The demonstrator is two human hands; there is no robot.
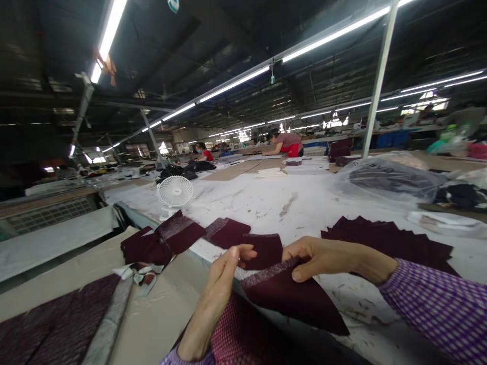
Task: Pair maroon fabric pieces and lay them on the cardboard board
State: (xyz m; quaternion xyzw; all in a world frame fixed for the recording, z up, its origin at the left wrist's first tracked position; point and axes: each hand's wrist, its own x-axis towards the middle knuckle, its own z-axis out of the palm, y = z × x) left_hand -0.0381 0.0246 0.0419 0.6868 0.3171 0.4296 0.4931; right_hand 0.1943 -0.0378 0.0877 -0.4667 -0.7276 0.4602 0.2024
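Observation:
My right hand pinches the upper edge of a dark maroon fabric piece, thumb in front and fingers behind. A speckled greyish band runs along that edge, and the piece hangs down over the table's near side. My left hand is raised just left of the piece, apart from it, with its fingers stretched out and no cloth visible in them. Behind the hands lie more maroon pieces, some with the same speckled band. To the right, a fanned stack of maroon pieces rests on the table.
The long white-covered table carries a small white fan and a clear plastic bag. At the lower left, large speckled maroon panels lie on a beige surface. Two people work farther back. A metal post rises at the right.

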